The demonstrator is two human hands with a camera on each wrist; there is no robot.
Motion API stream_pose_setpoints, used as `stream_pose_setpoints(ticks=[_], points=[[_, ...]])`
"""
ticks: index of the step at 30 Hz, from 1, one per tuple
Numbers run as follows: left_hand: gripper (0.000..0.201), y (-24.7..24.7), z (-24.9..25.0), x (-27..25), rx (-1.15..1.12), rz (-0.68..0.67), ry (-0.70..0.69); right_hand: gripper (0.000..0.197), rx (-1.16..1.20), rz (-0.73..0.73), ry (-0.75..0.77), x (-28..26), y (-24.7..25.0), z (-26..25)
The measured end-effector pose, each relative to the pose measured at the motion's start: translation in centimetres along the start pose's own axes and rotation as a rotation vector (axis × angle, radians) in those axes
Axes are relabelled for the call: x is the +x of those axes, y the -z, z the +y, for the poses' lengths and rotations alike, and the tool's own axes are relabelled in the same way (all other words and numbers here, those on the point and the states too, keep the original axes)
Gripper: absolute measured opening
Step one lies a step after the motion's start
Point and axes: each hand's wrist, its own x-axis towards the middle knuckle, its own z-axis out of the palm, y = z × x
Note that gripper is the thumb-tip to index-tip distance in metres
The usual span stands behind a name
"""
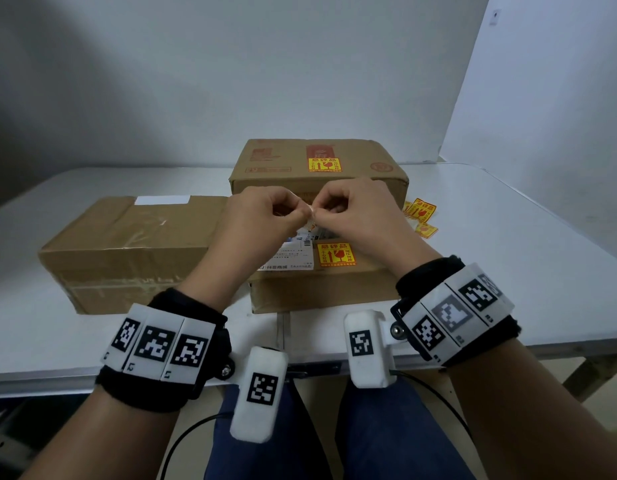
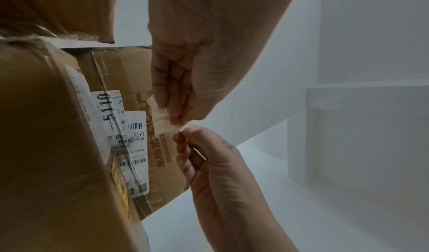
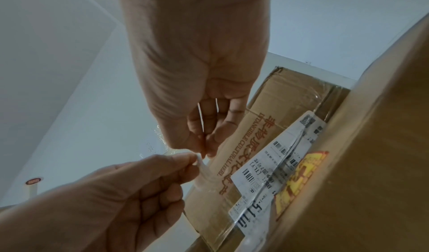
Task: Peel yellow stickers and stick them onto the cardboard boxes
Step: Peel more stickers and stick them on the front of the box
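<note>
Both hands meet above the near cardboard box (image 1: 320, 294) and pinch one small translucent piece of sticker film (image 2: 163, 117) between thumb and forefinger. My left hand (image 1: 304, 213) holds its left part, and my right hand (image 1: 318, 213) pinches the corner. No yellow print shows on the film in either wrist view (image 3: 205, 179). The near box bears a yellow sticker (image 1: 336, 254) beside a white shipping label (image 1: 293, 256). The far box (image 1: 282, 157) also carries a yellow sticker (image 1: 323, 164). A long box (image 1: 127, 244) on the left shows none on its visible faces.
Loose yellow stickers (image 1: 421, 214) lie on the white table (image 1: 507, 271) right of the boxes. The three boxes stand close together in the table's middle. A pale wall rises behind the table, and the table's front edge runs just beneath my wrists.
</note>
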Motion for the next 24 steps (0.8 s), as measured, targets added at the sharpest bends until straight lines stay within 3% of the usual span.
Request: stream_pose_setpoints(ticks=[5,13,24], points=[[0.011,0.3,0.13,0.22,-0.089,-0.009,0.039,0.008,0.039,0.018,-0.006,-0.09,-0.28,0.11],[0.008,-0.17,0.22,0.03,0.019,0.063,-0.035,0.008,0.213,0.088,-0.039,-0.26,-0.45,0.3],[0.008,-0.14,-0.28,0.0,-0.22,0.044,-0.023,0.008,0.394,0.066,-0.092,0.02,-0.61,1.04]])
